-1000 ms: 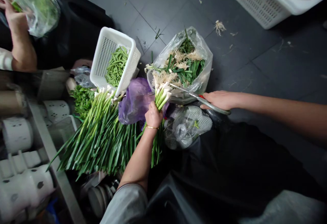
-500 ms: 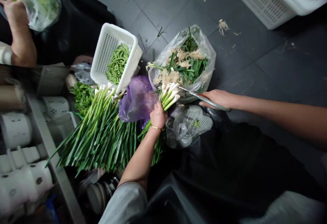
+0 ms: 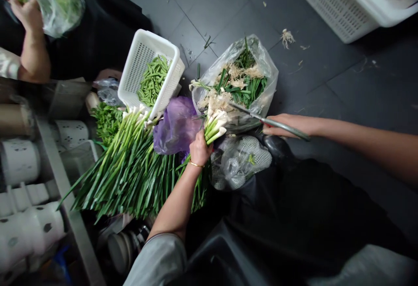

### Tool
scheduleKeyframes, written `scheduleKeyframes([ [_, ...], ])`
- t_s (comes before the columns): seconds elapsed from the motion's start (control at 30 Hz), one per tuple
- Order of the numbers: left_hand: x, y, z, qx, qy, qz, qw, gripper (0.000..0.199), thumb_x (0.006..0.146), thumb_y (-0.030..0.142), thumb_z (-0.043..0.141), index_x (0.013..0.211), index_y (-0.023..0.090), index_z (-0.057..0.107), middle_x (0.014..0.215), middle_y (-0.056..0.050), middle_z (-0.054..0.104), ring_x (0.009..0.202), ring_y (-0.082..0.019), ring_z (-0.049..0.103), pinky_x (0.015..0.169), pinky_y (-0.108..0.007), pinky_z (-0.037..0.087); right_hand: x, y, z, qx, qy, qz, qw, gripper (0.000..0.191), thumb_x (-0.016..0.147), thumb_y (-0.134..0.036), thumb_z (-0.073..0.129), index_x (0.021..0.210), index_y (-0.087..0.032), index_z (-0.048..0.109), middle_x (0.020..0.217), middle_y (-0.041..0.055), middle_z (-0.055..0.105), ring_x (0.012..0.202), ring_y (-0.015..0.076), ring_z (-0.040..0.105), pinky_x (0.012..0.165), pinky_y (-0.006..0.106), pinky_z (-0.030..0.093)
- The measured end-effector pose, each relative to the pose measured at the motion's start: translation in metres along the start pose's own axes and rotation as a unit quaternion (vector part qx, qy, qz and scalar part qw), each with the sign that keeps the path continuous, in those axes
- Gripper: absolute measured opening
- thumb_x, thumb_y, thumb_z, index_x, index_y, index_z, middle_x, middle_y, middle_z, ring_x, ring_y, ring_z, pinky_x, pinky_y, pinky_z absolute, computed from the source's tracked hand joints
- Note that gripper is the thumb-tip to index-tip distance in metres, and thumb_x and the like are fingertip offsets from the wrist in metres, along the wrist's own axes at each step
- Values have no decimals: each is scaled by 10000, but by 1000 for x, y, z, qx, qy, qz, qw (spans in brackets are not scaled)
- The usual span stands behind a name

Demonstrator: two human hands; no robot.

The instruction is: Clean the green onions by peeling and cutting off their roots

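Note:
My left hand [image 3: 200, 149] is closed round a bunch of green garlic [image 3: 215, 126], white bulb ends pointing away from me and long leaves trailing under my forearm. My right hand [image 3: 284, 124] grips grey-handled scissors [image 3: 250, 112] with a touch of red. Their blades point left, with the tips close to the pale roots beside the bulbs; I cannot tell whether the blades touch them. Behind the bulbs sits a clear plastic bag [image 3: 271, 77] holding cut roots and green leaves. Left of my left hand lies a large pile of green garlic [image 3: 130, 173], beside a purple bag [image 3: 173, 125].
A white basket [image 3: 130, 66] holds green bean pieces [image 3: 155, 79]. Leafy greens [image 3: 106, 122] lie beside it. A co-worker's hand [image 3: 31, 14] is near a bag of greens at upper left. White crates [image 3: 339, 9] stand upper right; a shelf [image 3: 62, 186] with white containers is left.
My right hand has drawn the scissors slightly right, away from the bulbs. My left hand keeps its hold on the bunch. The co-worker's hand has moved and its fingers have spread.

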State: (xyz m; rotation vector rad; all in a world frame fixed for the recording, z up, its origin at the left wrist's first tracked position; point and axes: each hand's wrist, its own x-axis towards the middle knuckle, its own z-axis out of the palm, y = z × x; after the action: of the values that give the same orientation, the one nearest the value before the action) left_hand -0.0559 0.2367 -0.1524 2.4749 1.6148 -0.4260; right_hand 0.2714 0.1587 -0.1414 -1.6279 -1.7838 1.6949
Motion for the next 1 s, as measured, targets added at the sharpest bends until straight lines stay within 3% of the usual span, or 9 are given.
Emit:
scheduleKeyframes([
  [0.13,7,1,-8,-25,14,-30,999,557,831,351,557,1326,158,391,1160,-136,645,1003,-274,664,795,-327,518,-1,3,25,207,24,78,975,423,896,-610,369,893,-203,482,577,-15,505,490,139,518,509,283,468],
  [0.27,25,17,-28,-34,26,-102,994,456,834,345,546,1234,156,437,1052,-119,671,950,-269,673,761,-326,514,24,-14,53,195,120,6,973,418,814,-589,548,1008,-218,540,836,45,658,726,192,639,666,326,535],
  [0.43,25,61,-41,-39,55,-79,995,451,876,290,465,1280,90,424,1138,-191,585,944,-282,663,746,-358,525,93,-66,62,278,171,-75,942,540,771,-545,611,1187,-205,556,1063,97,679,1020,283,608,882,446,523],
  [0.57,11,60,-33,-150,20,38,988,784,764,328,651,1411,60,299,1291,-256,453,1093,-343,594,859,-426,511,124,-74,64,501,154,-104,845,525,709,-462,675,1149,-185,598,962,88,721,977,279,651,884,457,537],
  [0.63,10,43,-23,-308,6,94,947,936,686,401,744,1442,131,263,1337,-226,429,1163,-336,549,941,-446,476,126,-64,69,607,147,-79,777,461,680,-399,695,1066,-156,626,880,90,734,889,269,682,836,443,562],
  [0.73,19,21,-2,-590,-6,67,805,934,636,553,758,1396,226,327,1251,-143,523,1102,-262,586,960,-422,464,120,-54,75,665,99,-63,738,376,671,-347,691,981,-143,634,816,93,735,835,272,695,775,454,585],
  [0.83,28,18,15,-724,-100,36,682,909,500,584,820,1249,186,492,1134,-119,617,1049,-276,613,936,-409,474,119,-59,73,619,97,-90,774,350,673,-364,701,947,-156,637,856,86,733,877,273,688,822,470,575],
  [0.93,27,22,14,-748,-188,-2,636,743,511,465,849,1118,135,576,1006,-110,680,939,-275,653,867,-399,502,125,-67,65,473,175,-130,854,385,605,-372,787,905,-173,654,940,76,720,967,272,657,958,470,510],
  [1.0,24,21,6,-748,-211,-34,628,631,541,376,844,1062,125,592,883,-79,696,779,-228,669,774,-373,526,127,-69,62,404,202,-139,881,437,579,-415,812,906,-171,657,970,82,710,991,277,640,987,477,485],
])
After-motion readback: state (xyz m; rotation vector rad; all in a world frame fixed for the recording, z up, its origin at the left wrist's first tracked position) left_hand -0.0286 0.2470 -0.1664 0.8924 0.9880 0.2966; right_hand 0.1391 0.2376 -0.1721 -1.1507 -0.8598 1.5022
